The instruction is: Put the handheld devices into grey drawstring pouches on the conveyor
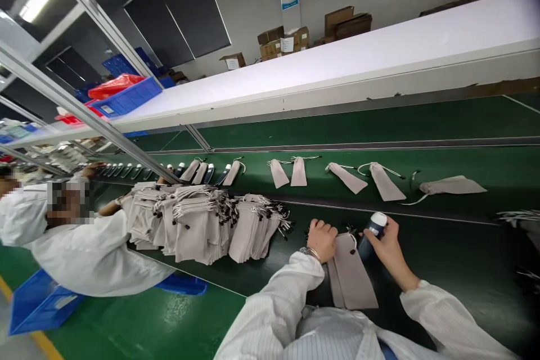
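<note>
My right hand [390, 247] is wrapped round a dark blue handheld device with a white rounded cap [371, 239], holding it tilted just above the bench. Beside it, two grey-beige drawstring pouches [354, 273] lie overlapped in front of me. My left hand [323, 241] is closed at the upper left edge of these pouches, its fingers curled under; what they grip is hidden. A bracelet circles the left wrist. Near the pouch opening, a cord with a dark toggle [352, 250] shows.
Big stacks of pouches [206, 225] lie to the left. Several single pouches [298, 171] lie spread on the green belt [261, 160] beyond. A white shelf [295, 81] runs overhead. A co-worker in white [93, 253] is at the left, near a blue bin [37, 304].
</note>
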A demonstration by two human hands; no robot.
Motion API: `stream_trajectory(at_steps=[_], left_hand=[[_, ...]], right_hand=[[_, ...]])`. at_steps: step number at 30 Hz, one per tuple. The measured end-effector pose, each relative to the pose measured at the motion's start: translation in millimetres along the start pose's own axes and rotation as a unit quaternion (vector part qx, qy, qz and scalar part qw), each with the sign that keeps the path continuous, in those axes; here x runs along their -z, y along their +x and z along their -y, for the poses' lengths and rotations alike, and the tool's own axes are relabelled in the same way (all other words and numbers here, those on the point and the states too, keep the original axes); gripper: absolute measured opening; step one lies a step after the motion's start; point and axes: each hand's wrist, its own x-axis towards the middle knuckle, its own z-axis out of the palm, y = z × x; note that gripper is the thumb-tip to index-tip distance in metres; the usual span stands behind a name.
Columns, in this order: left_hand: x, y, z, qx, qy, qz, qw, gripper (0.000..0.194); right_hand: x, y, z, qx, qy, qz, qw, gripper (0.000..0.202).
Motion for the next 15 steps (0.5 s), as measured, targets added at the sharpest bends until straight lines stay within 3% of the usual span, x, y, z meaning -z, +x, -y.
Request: stream_trajectory(at_steps=[2,6,11,15], left_hand=[[-5.1,1,-3,-0.009,-0.031,-0.001,0.999,0.007],[-2.6,3,-4,-0.018,-0.122,-0.008,0.992,0.010],[23.7,7,-9,-0.023,-0.247,-0.021,0.969,0.007],[49.7,8,-21,-0.024,-0.340,-0.034,0.940,0.009]], right_hand=[[11,-1,9,-0.001,0.004,-0.009,1.000,0.079],[18,4,54,0.003,0.060,-0.028,0.998,0.080],[10,14,112,0.033,0.158,0.024,0.987,0.092],[-2,4,135,0.081,0.181,0.100,0.975,0.088]])
